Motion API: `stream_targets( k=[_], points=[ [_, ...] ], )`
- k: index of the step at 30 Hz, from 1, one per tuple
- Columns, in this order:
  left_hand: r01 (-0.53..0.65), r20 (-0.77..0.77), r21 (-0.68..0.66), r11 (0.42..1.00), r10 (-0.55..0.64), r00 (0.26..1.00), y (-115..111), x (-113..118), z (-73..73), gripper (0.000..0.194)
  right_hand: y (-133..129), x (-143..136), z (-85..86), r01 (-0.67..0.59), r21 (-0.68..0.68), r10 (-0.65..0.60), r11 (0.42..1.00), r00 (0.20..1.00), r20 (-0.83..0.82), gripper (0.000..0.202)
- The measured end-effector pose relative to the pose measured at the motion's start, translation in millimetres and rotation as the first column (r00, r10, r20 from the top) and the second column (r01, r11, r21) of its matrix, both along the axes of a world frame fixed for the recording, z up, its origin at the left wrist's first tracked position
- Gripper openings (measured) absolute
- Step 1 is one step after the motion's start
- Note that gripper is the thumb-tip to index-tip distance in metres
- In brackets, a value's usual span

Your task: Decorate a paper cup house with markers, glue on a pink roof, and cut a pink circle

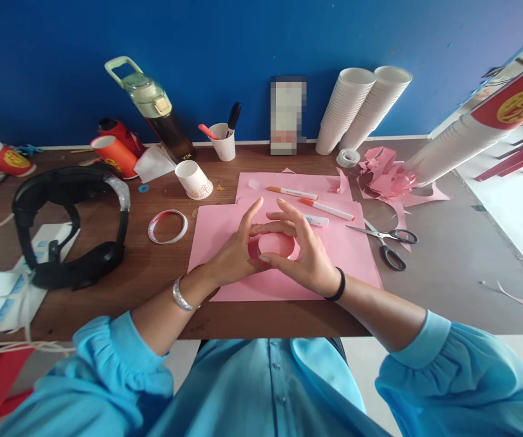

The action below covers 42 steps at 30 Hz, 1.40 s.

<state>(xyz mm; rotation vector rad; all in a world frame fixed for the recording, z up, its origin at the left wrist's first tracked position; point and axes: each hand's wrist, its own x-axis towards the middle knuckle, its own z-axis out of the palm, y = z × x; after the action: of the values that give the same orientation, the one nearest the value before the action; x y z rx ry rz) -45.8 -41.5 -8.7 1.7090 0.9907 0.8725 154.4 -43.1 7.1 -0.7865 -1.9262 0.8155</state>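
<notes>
While both hands meet over the pink sheets, a pink ring [276, 238] sits between them, above the middle of the paper and near the person's side of the tabletop [161, 273]. The left hand [236, 255] grips the ring's left side, with one finger raised past it. The right hand [306, 250] grips it from the other side, its thumb along the near edge and its fingers arched over the far edge. How the left fingers meet the ring underneath is hidden.

Beneath the hands lie the overlapping pink sheets [352, 267]. On them, just beyond the right hand, rest a white tube [318, 221], partly covered by the fingers, and two slim markers, one with an orange-brown end [293, 193] and one with an orange-red end [327, 209].

To the right, scissors [388, 234] lie with their blades slightly apart, and crumpled pink scraps [386, 173] are heaped beyond them. A tape roll [347, 158] lies near two tall stacks of white cups [344, 112] by the blue wall [188, 36].

To the left are a red-and-white ring [151, 229], an upside-down paper cup [192, 180] and a black headset [77, 270]. Behind them stand a pen cup [225, 147], holding two pens, and a dark bottle [170, 135].
</notes>
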Motion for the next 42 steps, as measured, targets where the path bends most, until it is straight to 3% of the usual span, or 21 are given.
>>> stream_targets(
  k=[19, 28, 33, 42],
  points=[
    [-0.034, -0.059, -0.038, 0.999, 0.032, 0.998, -1.7, 1.2, -0.2, 0.131, 6.1, 5.8, -8.7, -0.063, -0.034, 0.062, 0.997, 0.997, -0.037, 0.089],
    [-0.047, 0.001, 0.029, 0.998, 0.047, 0.999, -1.5, 5.4, -3.4, 0.134, 13.5, 14.9, -0.6, -0.137, -0.056, 0.127, 0.989, 0.980, -0.153, 0.080],
    [-0.032, -0.019, -0.024, 0.999, 0.032, 0.999, -3.2, 8.0, 3.7, 0.130, 23.8, 21.3, -5.7, -0.207, -0.118, 0.198, 0.971, 0.977, -0.084, 0.091],
    [-0.046, -0.063, -0.018, 0.999, 0.045, 0.997, -2.5, 5.9, 3.4, 0.132, 23.1, 21.2, -0.4, -0.216, -0.064, 0.213, 0.974, 0.976, -0.049, 0.097]
  ],
)
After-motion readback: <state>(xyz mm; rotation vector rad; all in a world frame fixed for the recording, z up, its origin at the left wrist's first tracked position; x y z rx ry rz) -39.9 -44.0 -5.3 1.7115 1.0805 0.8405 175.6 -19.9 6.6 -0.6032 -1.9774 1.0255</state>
